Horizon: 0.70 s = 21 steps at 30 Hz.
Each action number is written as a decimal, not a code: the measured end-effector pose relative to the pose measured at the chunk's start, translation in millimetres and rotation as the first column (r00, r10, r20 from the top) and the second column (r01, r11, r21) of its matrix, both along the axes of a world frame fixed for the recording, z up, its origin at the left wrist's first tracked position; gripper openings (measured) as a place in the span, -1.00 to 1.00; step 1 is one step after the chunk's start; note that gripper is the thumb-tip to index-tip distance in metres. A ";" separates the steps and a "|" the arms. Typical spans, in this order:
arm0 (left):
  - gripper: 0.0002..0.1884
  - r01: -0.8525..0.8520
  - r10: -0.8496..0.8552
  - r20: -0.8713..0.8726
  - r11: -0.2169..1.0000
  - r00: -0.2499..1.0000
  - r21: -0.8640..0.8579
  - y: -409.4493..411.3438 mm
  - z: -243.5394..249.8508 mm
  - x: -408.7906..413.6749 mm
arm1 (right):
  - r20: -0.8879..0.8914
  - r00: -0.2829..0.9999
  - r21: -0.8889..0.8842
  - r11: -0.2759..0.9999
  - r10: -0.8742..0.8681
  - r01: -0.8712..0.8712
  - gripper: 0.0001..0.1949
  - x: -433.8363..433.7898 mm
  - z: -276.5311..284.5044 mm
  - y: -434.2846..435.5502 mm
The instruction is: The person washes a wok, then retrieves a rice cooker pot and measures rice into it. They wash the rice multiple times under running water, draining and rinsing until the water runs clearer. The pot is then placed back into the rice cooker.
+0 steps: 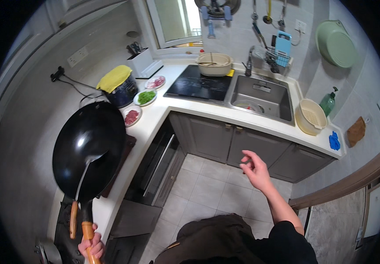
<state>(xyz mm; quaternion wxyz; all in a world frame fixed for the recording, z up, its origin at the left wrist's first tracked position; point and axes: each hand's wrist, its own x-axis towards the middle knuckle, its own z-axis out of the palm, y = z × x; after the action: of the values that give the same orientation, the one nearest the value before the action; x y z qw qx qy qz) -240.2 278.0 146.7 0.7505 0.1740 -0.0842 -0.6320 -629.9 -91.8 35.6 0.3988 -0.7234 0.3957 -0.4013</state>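
My left hand (pixel 91 246) is wrapped around the wooden handle of a black wok (pixel 67 145), at the lower left. The wok hangs tilted over the left counter, its dark inside turned towards me. A metal spatula (pixel 81 183) with a wooden grip lies in it, the grip sticking out past the rim beside the wok's handle. My right hand (pixel 255 170) is held in the air above the floor, fingers curled and apart, with nothing in it. Beyond the wok stand a plate of red meat (pixel 131 117), a plate of chopped greens (pixel 146 97) and a plate of pinkish pieces (pixel 155 82).
A pot under a yellow cloth (pixel 114 78) and a white knife block (pixel 143 64) stand along the left wall. Further right are a black cooktop (pixel 198 84) bearing a beige basin (pixel 214 67), a steel sink (pixel 275 95), and another beige basin (pixel 310 117). A lidded pot (pixel 48 252) sits bottom left.
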 end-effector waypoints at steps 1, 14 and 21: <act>-0.47 0.058 -0.058 -0.003 0.998 0.998 -0.016 -25.4 -1.2 -13.9 | 0.022 0.998 0.003 0.999 -0.052 0.052 -0.59 -25.9 -4.9 -3.6; -0.54 0.695 -0.691 -0.118 0.719 0.713 -0.006 -348.7 -55.1 -178.8 | 0.178 0.880 0.191 0.892 -0.441 0.409 -0.61 -222.2 2.6 -41.9; -0.68 0.830 -0.828 -0.065 0.556 0.558 0.049 -482.8 -86.0 -230.1 | 0.208 0.886 0.145 0.909 -0.415 0.391 -0.61 -207.0 21.0 -102.0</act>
<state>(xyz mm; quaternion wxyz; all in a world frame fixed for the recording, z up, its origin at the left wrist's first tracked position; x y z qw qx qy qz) -470.3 -204.8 60.7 0.3598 0.1306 -0.1201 -0.9160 -836.9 -193.8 56.6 0.3860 -0.5522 0.5069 -0.5377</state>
